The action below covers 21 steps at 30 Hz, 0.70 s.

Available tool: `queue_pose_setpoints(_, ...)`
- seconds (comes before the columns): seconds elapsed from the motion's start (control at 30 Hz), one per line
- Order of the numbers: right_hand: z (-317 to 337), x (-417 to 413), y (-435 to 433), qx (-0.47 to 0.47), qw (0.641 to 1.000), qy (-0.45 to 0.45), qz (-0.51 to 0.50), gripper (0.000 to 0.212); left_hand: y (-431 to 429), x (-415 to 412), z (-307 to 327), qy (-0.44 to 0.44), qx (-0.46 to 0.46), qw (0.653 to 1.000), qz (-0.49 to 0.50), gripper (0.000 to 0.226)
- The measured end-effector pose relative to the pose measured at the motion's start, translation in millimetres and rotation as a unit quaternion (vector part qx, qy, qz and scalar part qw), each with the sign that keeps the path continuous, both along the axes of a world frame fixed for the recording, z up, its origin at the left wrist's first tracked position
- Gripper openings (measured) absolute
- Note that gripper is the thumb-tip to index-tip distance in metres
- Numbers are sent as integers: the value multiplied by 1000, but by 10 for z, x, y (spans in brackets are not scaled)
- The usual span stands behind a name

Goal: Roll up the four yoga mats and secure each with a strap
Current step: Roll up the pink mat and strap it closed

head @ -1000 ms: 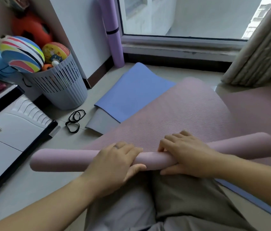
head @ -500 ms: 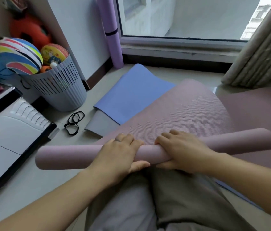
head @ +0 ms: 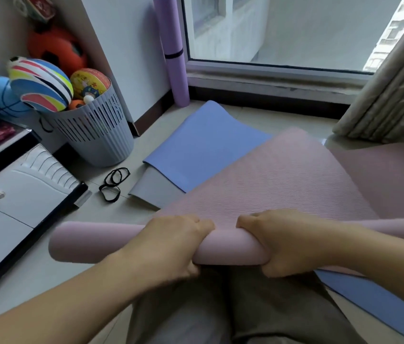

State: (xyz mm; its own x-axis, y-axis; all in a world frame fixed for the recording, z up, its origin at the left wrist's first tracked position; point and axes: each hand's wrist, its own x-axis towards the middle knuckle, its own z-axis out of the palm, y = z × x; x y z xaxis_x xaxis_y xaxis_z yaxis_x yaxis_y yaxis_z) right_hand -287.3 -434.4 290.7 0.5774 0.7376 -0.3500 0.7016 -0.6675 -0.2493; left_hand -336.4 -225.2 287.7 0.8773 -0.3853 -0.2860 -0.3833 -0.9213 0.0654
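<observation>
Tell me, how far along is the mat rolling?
Done: one purple mat stands rolled and strapped by the window. In hand: left hand and right hand grip the pink mat, rolled only partway. Left: the blue mat lies flat; black straps wait on the floor.

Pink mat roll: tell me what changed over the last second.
The left hand and right hand rolled the pink mat roll slightly further along its mat, fingers curling tighter round it; neither let go. The black straps, blue mat and purple roll by the window stayed put.
</observation>
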Motion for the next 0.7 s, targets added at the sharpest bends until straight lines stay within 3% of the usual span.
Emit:
queue_pose_setpoints(0.13, -162, -48, 7, -2, 997, 74, 2, 40, -51, -23, -114, 36, 16, 999, 5, 39)
queue_pose_setpoints(0.27, -174, -26, -27, 4, 996, 82, -34, 39, -84, -146, -260, -82, 35, 995, -38, 69)
queue_pose_setpoints(0.3, -191, -76, -34, 0, 998, 53, -32, 39, -104, -170, -267, -90, 35, 995, -35, 68)
queue_pose_setpoints(0.4, -355, -299, -42, 30, 988, -151, 0, 48, -102, -106, -257, -32, 25, 999, -27, 51)
queue_pose_setpoints(0.5, -438, -397, -14, 48, 971, -233, -17, 61, -54, 123, -167, 70, -17, 997, -31, 39)
queue_pose_setpoints(0.6, -333, -290, 61, 38, 987, -141, -70, 52, -63, 220, -135, 141, -38, 989, -17, 41)
queue_pose_setpoints(0.7, -230, -48, 34, 36, 994, 5, -101, 51, -159, 113, -209, 1, 13, 1000, -7, 58)
